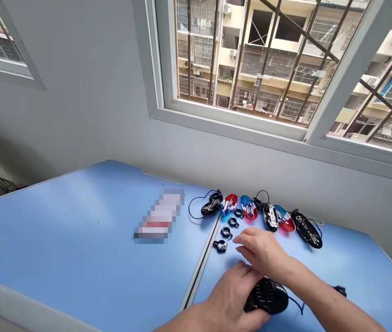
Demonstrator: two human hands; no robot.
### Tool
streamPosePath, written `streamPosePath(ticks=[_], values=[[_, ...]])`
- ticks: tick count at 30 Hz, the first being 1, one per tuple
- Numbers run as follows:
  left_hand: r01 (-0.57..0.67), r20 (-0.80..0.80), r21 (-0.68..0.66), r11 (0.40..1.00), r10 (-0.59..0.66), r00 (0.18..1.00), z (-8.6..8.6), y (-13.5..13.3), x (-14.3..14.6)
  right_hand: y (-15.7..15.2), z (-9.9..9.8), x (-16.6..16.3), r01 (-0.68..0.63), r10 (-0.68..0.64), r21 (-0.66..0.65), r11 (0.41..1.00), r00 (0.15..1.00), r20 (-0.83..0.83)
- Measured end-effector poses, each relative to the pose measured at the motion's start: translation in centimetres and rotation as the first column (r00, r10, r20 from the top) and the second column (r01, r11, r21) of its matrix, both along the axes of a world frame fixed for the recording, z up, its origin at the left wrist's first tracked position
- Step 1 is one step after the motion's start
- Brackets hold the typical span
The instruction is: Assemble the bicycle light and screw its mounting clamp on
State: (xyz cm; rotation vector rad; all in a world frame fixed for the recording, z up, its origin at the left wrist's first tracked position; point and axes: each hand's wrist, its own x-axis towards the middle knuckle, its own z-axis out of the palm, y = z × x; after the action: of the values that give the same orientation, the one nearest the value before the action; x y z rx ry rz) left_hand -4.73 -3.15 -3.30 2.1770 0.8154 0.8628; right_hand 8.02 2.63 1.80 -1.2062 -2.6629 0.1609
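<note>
My left hand (233, 295) is closed around a black oval casing (268, 296), which has rows of slots on its face. A thin black cable runs from the casing toward a small black part (340, 290) on the right, partly hidden by my forearm. Just above the casing and my left fingers, my right hand (265, 253) has its fingers stretched to the left and apart, with nothing visible in them. Left of those fingertips lie several black ring clamps (220, 246) in a line; the nearest shows a metal screw.
Along the back of the blue table (78, 240) lie black oval shells (307, 229) with cables and red-and-blue translucent shells (249, 207) holding batteries. A blurred flat item (161, 216) lies on the left half. A seam (201, 263) divides the tabletop; behind are a wall and barred window.
</note>
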Motion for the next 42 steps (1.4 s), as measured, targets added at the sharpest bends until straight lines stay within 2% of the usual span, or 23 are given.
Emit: streamPosePath(ticks=[4, 9, 15, 21, 26, 33, 42], values=[[-0.016, 0.021, 0.011, 1.000, 0.016, 1.000, -0.2, -0.1, 0.0, 1.2, -0.6, -1.2, -0.062, 0.061, 0.001, 0.998, 0.994, 0.087], [-0.025, 0.016, 0.018, 1.000, 0.025, 1.000, 0.1, 0.0, 0.0, 1.9, -1.1, -1.8, -0.143, 0.141, 0.008, 0.990, 0.983, 0.115], [-0.016, 0.030, -0.048, 0.999, 0.018, 0.999, 0.8, 0.0, 0.0, 2.1, -0.9, -2.1, -0.168, 0.168, -0.012, 0.986, 0.972, 0.165], [-0.045, 0.018, -0.058, 0.997, 0.046, 0.999, -0.6, 0.2, -0.1, 2.7, -1.0, -2.2, -0.145, 0.149, -0.036, 0.989, 0.968, 0.200], [-0.073, -0.014, -0.042, 0.996, 0.073, 0.997, -1.6, 0.2, -0.1, 3.3, -1.4, -2.3, -0.143, 0.148, -0.045, 0.989, 0.976, 0.161], [-0.088, -0.096, -0.073, 0.993, 0.081, 0.992, -0.3, 0.1, 0.0, 3.6, -1.8, -2.3, -0.145, 0.149, -0.071, 0.987, 0.988, 0.049], [-0.088, -0.096, -0.094, 0.992, 0.079, 0.992, -0.1, 0.0, -0.1, 3.5, -1.5, -2.3, -0.117, 0.108, -0.165, 0.979, 0.992, -0.065]])
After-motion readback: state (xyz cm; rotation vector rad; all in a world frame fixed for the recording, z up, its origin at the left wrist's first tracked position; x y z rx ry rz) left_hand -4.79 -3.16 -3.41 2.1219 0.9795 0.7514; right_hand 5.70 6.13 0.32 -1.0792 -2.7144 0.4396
